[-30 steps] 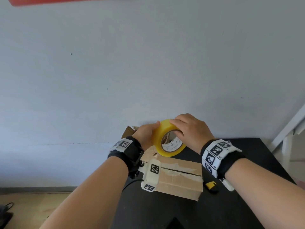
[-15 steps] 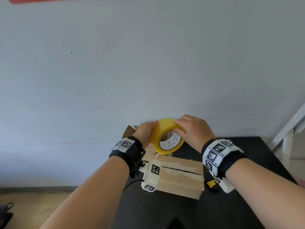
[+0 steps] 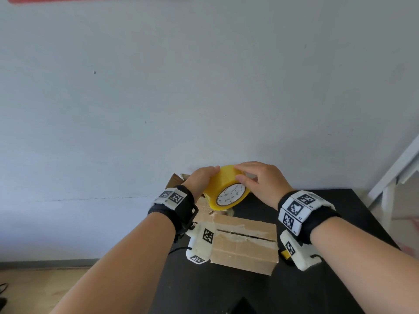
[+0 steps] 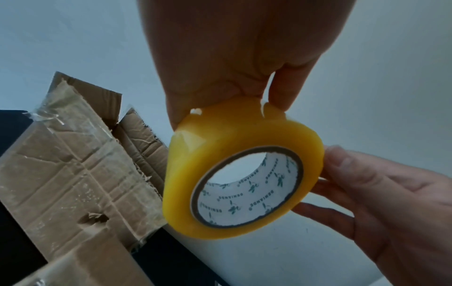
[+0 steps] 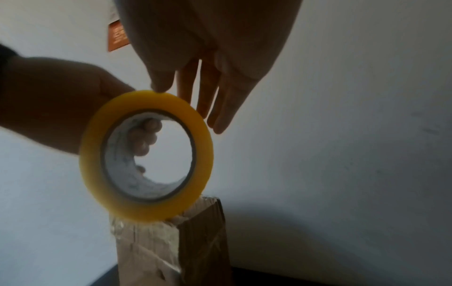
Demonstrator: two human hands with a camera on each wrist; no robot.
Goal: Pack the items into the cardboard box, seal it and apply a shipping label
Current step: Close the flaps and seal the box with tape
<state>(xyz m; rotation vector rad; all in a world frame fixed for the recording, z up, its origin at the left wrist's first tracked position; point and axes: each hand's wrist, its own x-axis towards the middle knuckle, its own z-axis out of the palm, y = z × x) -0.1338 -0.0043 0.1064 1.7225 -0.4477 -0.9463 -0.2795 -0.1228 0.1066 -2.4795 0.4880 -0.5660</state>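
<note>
1. The tape roll point(image 3: 226, 191) is up off the cardboard box point(image 3: 243, 242) now, held in the air above its far end; a second ago it sat lower, close over the box top. It has also turned, so its printed core faces back toward the person.

2. Left hand point(image 3: 200, 181) grips the roll: fingers curl through the core, seen plainly in the right wrist view, with the thumb over the outer band.

3. Right hand point(image 3: 260, 181) rests on the roll's outer face with fingers fairly straight, thumb tip on the yellow rim. It reads as feeling for the loose end (no free end shows in any view).

4. The box sits on the black table point(image 3: 340, 223), top flaps down, slit between them open and only old torn tape on it. A far end flap stands up.

5. My reading: sealing has not started. The lift and turn suggest a hunt for the tape's start; no label in sight.
</note>
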